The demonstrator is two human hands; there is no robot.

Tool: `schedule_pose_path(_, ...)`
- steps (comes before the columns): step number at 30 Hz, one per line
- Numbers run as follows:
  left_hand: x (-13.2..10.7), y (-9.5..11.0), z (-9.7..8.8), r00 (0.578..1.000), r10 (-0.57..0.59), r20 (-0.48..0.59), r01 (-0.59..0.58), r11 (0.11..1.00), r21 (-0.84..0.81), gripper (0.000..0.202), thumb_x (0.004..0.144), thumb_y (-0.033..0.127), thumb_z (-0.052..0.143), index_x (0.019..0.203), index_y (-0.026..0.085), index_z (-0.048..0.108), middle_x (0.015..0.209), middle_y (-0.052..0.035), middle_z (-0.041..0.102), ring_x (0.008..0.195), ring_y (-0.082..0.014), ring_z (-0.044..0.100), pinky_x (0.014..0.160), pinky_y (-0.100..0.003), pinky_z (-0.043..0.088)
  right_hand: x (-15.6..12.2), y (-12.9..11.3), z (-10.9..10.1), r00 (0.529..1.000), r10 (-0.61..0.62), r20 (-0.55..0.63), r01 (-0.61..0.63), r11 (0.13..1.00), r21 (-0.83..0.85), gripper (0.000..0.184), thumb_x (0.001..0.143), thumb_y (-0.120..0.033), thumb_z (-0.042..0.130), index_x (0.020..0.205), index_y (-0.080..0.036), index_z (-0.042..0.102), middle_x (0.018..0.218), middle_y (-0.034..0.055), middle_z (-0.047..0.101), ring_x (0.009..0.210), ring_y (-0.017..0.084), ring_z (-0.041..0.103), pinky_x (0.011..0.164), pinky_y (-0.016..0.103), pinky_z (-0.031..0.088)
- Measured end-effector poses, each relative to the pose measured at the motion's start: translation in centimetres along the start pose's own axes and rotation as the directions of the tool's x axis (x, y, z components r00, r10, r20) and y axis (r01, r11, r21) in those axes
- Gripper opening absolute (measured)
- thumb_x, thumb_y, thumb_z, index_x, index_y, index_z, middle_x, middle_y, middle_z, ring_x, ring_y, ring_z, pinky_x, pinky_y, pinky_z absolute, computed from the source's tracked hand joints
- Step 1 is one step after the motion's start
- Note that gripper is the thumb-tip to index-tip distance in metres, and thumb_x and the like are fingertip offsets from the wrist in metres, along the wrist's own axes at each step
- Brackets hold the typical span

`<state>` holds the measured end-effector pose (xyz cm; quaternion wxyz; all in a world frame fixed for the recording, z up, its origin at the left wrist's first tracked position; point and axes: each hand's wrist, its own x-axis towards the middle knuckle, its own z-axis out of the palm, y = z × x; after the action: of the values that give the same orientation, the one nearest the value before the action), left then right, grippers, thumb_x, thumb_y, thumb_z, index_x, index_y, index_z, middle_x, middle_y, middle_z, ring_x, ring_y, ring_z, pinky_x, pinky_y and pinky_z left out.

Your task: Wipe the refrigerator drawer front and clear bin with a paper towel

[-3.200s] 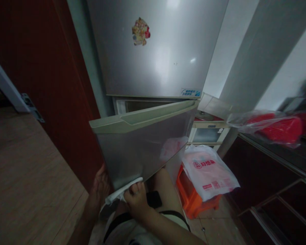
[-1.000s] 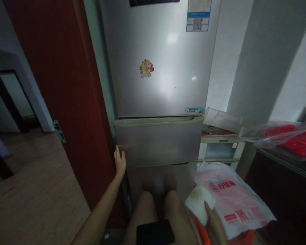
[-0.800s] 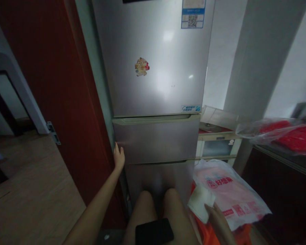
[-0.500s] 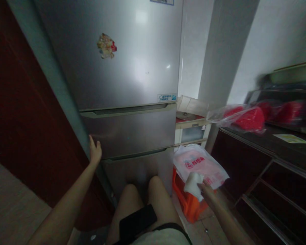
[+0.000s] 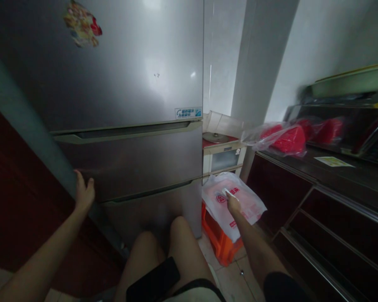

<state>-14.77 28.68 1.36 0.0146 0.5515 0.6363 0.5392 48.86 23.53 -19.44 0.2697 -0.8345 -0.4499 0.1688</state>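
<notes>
My left hand rests against the left edge of the silver refrigerator, beside its middle drawer, with thumb and fingers apart. My right hand is closed on a folded white cloth, mostly hidden by the fingers. It is over a white plastic bag with red printing; whether the cloth touches the bag I cannot tell. The bag lies across the top of an orange plastic stool or crate. The refrigerator's doors and drawers are closed.
A black phone lies on my lap. To the right, red items in clear plastic sit on a dark cabinet. A pot lid rests on a low white cabinet behind the stool. A dark red door stands at left.
My right hand has moved up and forward with the cloth, from the bag's near edge to over its middle. The view has turned right; my left hand stays at the refrigerator's edge.
</notes>
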Motion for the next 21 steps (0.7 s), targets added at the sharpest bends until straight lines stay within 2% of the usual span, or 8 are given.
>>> schedule_pose_path(4, 0.0, 0.0, -0.5, 0.996, -0.08, 0.04, 0.082, 0.995, -0.057, 0.074, 0.1, 0.023, 0.048, 0.16, 0.009, 0.007, 0.168, -0.0161, 0.017, 0.154, -0.0248, 0.019, 0.123, -0.05, 0.014, -1.5, -0.2, 2.4, 0.993, -0.002, 0.121, 0.022, 0.986, -0.165, 0.048, 0.093, -0.036, 0.065, 0.137, -0.02, 0.054, 0.147, 0.0107, 0.049, 0.132, 0.03, 0.051, 0.109, 0.058, 0.043)
schedule_pose_path(7, -0.1, 0.1, -0.6, 0.994, -0.092, 0.053, 0.097, 0.99, -0.098, 0.075, 0.099, 0.021, 0.049, 0.161, 0.012, 0.007, 0.169, -0.0113, 0.017, 0.155, -0.022, 0.017, 0.123, -0.048, 0.013, -2.9, 0.4, 3.3, 0.982, 0.033, 0.185, 0.012, 0.971, -0.24, 0.048, 0.093, -0.037, 0.065, 0.137, -0.021, 0.053, 0.148, 0.0107, 0.048, 0.133, 0.03, 0.049, 0.109, 0.058, 0.042)
schedule_pose_path(9, -0.1, 0.3, -0.5, 0.994, -0.094, 0.054, 0.1, 0.988, -0.12, 0.077, 0.098, 0.021, 0.05, 0.161, 0.013, 0.006, 0.169, -0.0102, 0.016, 0.155, -0.0222, 0.017, 0.123, -0.049, 0.013, -3.5, 0.8, 3.2, 0.976, 0.041, 0.214, 0.016, 0.966, -0.257, 0.047, 0.094, -0.037, 0.064, 0.137, -0.021, 0.053, 0.147, 0.0107, 0.049, 0.131, 0.03, 0.051, 0.108, 0.057, 0.044)
schedule_pose_path(13, -0.5, 0.8, -0.4, 0.997, -0.059, 0.043, 0.065, 0.987, -0.15, 0.079, 0.098, 0.019, 0.05, 0.16, 0.009, 0.004, 0.169, -0.0149, 0.012, 0.155, -0.025, 0.016, 0.124, -0.05, 0.012, -3.7, 0.2, 1.9, 0.977, -0.022, 0.21, 0.067, 0.976, -0.208, 0.044, 0.094, -0.038, 0.064, 0.133, -0.019, 0.056, 0.139, 0.0104, 0.055, 0.123, 0.027, 0.057, 0.102, 0.052, 0.05)
schedule_pose_path(17, -2.2, 2.1, -0.5, 0.998, 0.021, -0.056, -0.029, 0.989, -0.147, 0.081, 0.094, 0.017, 0.054, 0.16, 0.003, 0.008, 0.169, -0.0193, 0.013, 0.155, -0.0259, 0.015, 0.125, -0.044, 0.012, -4.3, -3.3, 1.1, 0.966, -0.2, 0.166, 0.213, 0.975, -0.064, 0.04, 0.095, -0.039, 0.062, 0.129, -0.019, 0.058, 0.135, 0.0099, 0.058, 0.119, 0.025, 0.06, 0.1, 0.049, 0.052)
schedule_pose_path(19, -3.9, 3.0, -0.3, 0.986, 0.047, -0.157, -0.068, 0.989, -0.129, 0.077, 0.094, 0.02, 0.052, 0.159, 0.003, 0.014, 0.167, -0.0198, 0.019, 0.154, -0.0253, 0.018, 0.126, -0.041, 0.012, -5.7, -6.1, 1.4, 0.936, -0.317, 0.153, 0.316, 0.948, 0.032, 0.039, 0.095, -0.039, 0.062, 0.128, -0.019, 0.059, 0.136, 0.0098, 0.058, 0.121, 0.025, 0.059, 0.102, 0.05, 0.05)
schedule_pose_path(21, -6.5, 4.1, 0.5, 0.967, 0.061, -0.246, -0.089, 0.99, -0.106, 0.068, 0.094, 0.024, 0.049, 0.155, 0.005, 0.026, 0.16, -0.0193, 0.033, 0.15, -0.0257, 0.028, 0.125, -0.041, 0.018, -8.1, -9.2, 2.5, 0.89, -0.428, 0.156, 0.411, 0.902, 0.13, 0.035, 0.096, -0.037, 0.062, 0.126, -0.018, 0.06, 0.136, 0.0096, 0.059, 0.124, 0.025, 0.057, 0.105, 0.051, 0.047)
